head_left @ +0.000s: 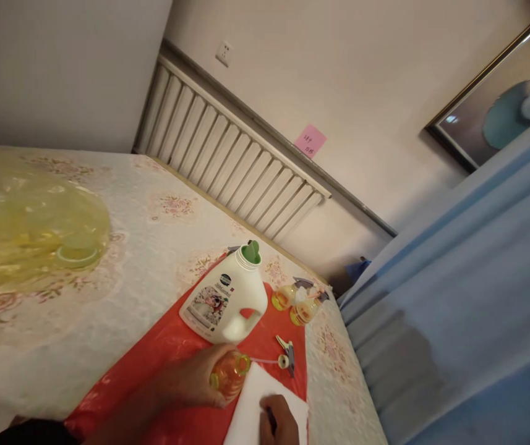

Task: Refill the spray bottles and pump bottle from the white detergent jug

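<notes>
My left hand [209,377] is wrapped round a clear yellow spray bottle [231,378], tilted, with its neck uncapped. Over the white sheet [246,411], my right hand [279,421] is curled closed; a small dark thing shows between its fingers, too hidden to name. A spray trigger head [287,358] with a thin tube lies on the red cloth [162,346] to the right of the bottle. Just behind my left hand stands a large white detergent jug [227,303] with a green spout and a printed label.
Two yellow spray bottles [304,311] with trigger heads stand at the cloth's far right. A big yellow translucent plastic bag [28,228] lies at the left on the flowered tablecloth [139,266]. A radiator [232,154] runs along the wall behind; a blue curtain [469,296] hangs at right.
</notes>
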`<action>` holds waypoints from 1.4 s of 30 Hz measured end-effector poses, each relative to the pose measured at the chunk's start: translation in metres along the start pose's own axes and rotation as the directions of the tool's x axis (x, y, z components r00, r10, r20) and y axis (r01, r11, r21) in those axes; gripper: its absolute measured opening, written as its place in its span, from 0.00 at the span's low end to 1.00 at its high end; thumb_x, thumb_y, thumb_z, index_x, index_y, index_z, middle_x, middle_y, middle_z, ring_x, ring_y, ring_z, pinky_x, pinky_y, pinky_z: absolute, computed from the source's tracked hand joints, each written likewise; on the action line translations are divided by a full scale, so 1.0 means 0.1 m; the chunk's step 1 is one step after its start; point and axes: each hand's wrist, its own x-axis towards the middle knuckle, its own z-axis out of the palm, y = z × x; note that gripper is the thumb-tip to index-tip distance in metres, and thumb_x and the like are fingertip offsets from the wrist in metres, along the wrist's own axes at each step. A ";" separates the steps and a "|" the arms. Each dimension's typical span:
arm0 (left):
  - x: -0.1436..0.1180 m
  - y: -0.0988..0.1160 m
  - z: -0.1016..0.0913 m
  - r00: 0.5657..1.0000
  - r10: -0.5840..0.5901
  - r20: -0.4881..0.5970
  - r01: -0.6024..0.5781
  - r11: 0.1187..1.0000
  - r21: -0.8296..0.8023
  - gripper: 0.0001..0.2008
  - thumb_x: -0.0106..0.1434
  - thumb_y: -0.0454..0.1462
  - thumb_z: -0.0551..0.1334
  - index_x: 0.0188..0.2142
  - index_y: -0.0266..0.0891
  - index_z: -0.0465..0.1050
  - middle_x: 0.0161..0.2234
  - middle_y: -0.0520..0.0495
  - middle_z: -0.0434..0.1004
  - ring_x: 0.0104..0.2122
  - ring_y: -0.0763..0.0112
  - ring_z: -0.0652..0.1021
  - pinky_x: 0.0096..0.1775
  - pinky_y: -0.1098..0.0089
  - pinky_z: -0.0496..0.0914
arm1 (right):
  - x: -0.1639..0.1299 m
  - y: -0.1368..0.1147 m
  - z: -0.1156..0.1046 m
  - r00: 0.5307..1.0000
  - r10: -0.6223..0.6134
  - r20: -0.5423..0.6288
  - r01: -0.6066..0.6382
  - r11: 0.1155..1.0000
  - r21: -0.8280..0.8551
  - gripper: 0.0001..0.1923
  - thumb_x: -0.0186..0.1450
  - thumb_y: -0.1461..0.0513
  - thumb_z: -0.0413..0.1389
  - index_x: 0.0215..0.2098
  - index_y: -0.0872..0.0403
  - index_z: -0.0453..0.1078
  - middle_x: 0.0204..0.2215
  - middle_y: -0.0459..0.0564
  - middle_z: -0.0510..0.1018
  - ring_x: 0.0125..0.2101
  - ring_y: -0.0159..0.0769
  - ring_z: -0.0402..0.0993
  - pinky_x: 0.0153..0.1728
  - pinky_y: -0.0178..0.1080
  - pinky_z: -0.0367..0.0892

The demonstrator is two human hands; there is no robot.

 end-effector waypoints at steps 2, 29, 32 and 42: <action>0.02 -0.05 0.00 1.000 0.007 0.013 -0.006 1.000 -0.010 0.40 0.43 0.35 0.71 0.58 0.47 0.68 0.56 0.47 0.76 0.55 0.50 0.75 0.53 0.62 0.71 | 0.17 -0.05 -0.13 0.988 0.066 0.142 -0.075 0.996 0.057 0.04 0.59 0.60 0.59 0.29 0.52 0.75 0.21 0.45 0.75 0.20 0.36 0.70 0.21 0.35 0.65; 0.02 0.01 -0.05 0.993 0.092 0.074 -0.084 0.990 -0.110 0.27 0.43 0.36 0.72 0.44 0.51 0.73 0.41 0.54 0.79 0.41 0.56 0.78 0.38 0.64 0.73 | 2.01 -1.38 0.70 0.958 0.135 0.255 -0.280 0.644 0.712 0.08 0.47 0.63 0.63 0.26 0.54 0.70 0.16 0.38 0.71 0.17 0.27 0.61 0.20 0.31 0.59; 0.03 -0.02 -0.05 0.993 0.108 0.055 -0.103 0.991 -0.090 0.30 0.42 0.35 0.73 0.48 0.51 0.74 0.44 0.53 0.78 0.44 0.55 0.78 0.42 0.64 0.72 | 2.10 -1.57 0.62 0.969 0.152 0.194 -0.246 0.613 0.750 0.09 0.47 0.63 0.63 0.27 0.55 0.68 0.17 0.38 0.71 0.17 0.26 0.62 0.21 0.31 0.61; 0.02 0.09 -0.04 0.993 0.072 0.089 -0.057 0.987 -0.153 0.30 0.44 0.33 0.70 0.49 0.44 0.73 0.43 0.51 0.80 0.43 0.56 0.78 0.39 0.65 0.72 | 2.34 -1.98 -0.56 0.986 0.155 0.053 -0.147 0.692 0.707 0.13 0.45 0.61 0.68 0.24 0.55 0.69 0.10 0.37 0.68 0.13 0.26 0.62 0.19 0.32 0.62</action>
